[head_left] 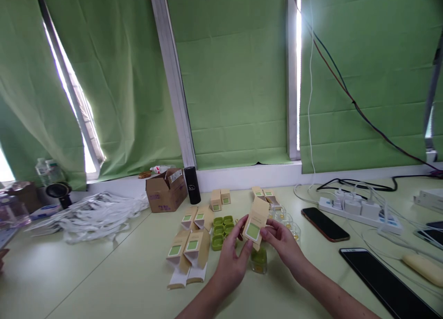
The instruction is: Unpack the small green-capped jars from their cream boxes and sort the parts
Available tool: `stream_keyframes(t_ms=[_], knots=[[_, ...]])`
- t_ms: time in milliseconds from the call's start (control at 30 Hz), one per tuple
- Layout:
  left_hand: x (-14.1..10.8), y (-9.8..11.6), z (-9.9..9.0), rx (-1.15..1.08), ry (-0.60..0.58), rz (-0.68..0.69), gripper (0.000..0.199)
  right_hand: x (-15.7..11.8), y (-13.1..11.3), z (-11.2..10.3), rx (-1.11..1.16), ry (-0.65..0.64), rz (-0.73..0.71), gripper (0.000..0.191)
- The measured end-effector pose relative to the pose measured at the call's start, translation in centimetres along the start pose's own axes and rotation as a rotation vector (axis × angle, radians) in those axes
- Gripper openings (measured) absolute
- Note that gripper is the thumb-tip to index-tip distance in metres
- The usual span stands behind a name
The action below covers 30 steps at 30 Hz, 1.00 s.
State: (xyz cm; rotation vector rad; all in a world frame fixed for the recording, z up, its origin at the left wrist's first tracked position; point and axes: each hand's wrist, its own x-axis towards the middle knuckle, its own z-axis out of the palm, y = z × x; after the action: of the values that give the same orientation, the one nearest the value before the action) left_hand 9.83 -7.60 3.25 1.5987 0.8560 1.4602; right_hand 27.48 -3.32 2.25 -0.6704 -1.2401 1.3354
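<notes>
Between my left hand (232, 254) and my right hand (282, 243) is a small tan carton (258, 217) with a green window, held up above the table. The fingers of both hands close on its sides. Just below it stands a clear jar with a green top (259, 260). Left of my hands lie several green square lids (218, 234) in a cluster. Further left are several tan cartons (196, 245), some with open white flaps. Behind my right hand sit several clear jars (294, 229), partly hidden by the carton and hand.
A brown cardboard box (166, 192) and a black cylinder (192, 185) stand at the back. White straps (104, 215) lie left. On the right are a phone (325, 224), a larger dark device (387, 282), a power strip (360, 213) and loose cables. More cartons (220, 199) stand behind.
</notes>
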Motion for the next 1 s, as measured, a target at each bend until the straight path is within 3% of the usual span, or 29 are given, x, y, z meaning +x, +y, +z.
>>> stream_keyframes(t_ms=[400,767,867,1000], knots=[[-0.3,1.2,0.4,-0.002,-0.048,0.051,0.057,0.1,-0.5,-0.7,-0.059,0.064,0.023,0.059],[-0.1,-0.1,0.0,0.167,0.122,0.091,0.044,0.4,0.0,-0.2,-0.07,0.021,-0.004,0.07],[-0.2,-0.6,-0.1,0.234,0.122,0.177,0.039,0.3,-0.1,-0.4,-0.073,0.058,0.009,0.068],[-0.1,-1.5,-0.3,0.55,0.12,0.347,0.037,0.1,-0.3,-0.3,-0.088,0.099,0.014,0.068]])
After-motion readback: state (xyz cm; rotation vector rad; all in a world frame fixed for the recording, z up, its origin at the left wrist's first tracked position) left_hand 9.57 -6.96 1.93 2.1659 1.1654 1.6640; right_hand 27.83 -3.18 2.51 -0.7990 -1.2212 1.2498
